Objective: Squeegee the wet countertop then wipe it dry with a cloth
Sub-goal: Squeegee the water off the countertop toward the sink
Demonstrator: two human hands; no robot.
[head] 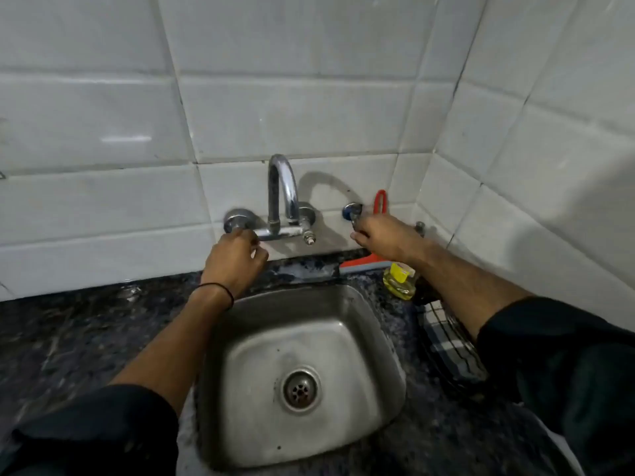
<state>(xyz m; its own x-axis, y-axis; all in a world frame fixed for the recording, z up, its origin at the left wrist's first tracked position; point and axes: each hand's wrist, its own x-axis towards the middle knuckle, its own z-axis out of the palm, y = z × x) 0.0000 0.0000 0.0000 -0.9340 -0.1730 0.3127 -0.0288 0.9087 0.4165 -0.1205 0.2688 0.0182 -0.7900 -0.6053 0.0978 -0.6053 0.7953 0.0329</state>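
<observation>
A red squeegee (pixel 364 262) leans against the tiled wall behind the sink, its looped handle (pixel 380 202) up and its blade on the dark speckled countertop (pixel 68 338). My right hand (pixel 381 235) reaches in front of it and grips a small chrome wall tap (pixel 352 211). My left hand (pixel 233 261) is closed on the left chrome knob (pixel 235 219) of the curved faucet (pixel 283 190). A checked cloth (pixel 446 345) lies on the counter right of the sink, partly under my right forearm.
A steel sink (pixel 302 369) with a round drain sits in the middle of the counter. A yellow bottle of dish liquid (pixel 400 280) stands at the sink's back right corner. White tiled walls meet in a corner on the right.
</observation>
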